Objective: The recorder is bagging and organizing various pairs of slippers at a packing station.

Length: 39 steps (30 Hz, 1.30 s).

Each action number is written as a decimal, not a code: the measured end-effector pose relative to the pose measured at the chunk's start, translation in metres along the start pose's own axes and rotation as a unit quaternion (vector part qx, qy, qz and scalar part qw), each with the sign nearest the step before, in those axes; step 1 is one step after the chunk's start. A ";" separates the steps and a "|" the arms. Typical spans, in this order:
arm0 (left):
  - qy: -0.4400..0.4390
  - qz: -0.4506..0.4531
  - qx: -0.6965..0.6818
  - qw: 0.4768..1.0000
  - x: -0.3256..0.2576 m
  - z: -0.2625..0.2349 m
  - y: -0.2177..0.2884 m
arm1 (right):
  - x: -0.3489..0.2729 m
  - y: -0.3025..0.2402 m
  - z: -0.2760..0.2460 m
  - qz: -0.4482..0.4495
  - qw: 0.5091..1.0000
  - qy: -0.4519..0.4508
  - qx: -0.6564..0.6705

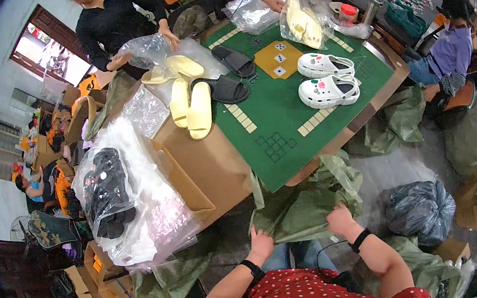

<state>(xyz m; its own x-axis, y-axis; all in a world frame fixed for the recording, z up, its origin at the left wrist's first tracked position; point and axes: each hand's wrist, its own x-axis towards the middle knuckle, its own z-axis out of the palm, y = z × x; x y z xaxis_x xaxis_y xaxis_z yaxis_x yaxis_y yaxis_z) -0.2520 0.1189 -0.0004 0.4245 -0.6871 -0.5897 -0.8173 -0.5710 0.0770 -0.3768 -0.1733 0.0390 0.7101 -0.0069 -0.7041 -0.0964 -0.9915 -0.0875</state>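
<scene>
Both my hands grip the rim of a green woven sack (302,213) at the near edge of the table. My left hand (260,242) is closed on its left side, and my right hand (341,221) on its right side. The sack's mouth spreads between them, and what it holds is hidden. On the green mat (279,158) beyond the sack stand white clogs (329,92) with coloured charms. Pale yellow slides (200,111) and black slides (230,89) lie farther left.
Left of me, bagged black clogs (108,195) lie on clear plastic bags in a cardboard box (186,187). Across the table two people handle plastic bags, one around yellow footwear (302,24). A stuffed grey plastic bag (421,209) is on the floor at right.
</scene>
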 end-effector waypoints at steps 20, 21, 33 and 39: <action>0.152 0.236 -0.441 0.853 -0.218 -0.230 -0.117 | -0.055 -0.140 -0.208 -0.099 0.857 0.332 0.382; 0.271 0.197 -0.421 0.843 -0.244 -0.243 -0.138 | -0.053 -0.167 -0.243 -0.139 0.825 0.369 0.404; 0.535 -0.340 -0.236 0.737 -0.318 -0.158 -0.338 | 0.064 -0.411 -0.389 -0.244 0.811 0.483 0.223; 0.643 -0.277 -0.335 0.630 -0.327 -0.165 -0.371 | 0.077 -0.413 -0.434 -0.207 0.766 0.500 0.347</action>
<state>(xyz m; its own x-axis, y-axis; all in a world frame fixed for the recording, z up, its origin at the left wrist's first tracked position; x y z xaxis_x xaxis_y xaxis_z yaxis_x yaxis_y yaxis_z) -0.0230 0.4815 0.2959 0.8894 0.1511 0.4315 -0.2404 -0.6481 0.7226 0.0208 0.1793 0.3265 0.9258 -0.1510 0.3465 0.1799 -0.6301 -0.7554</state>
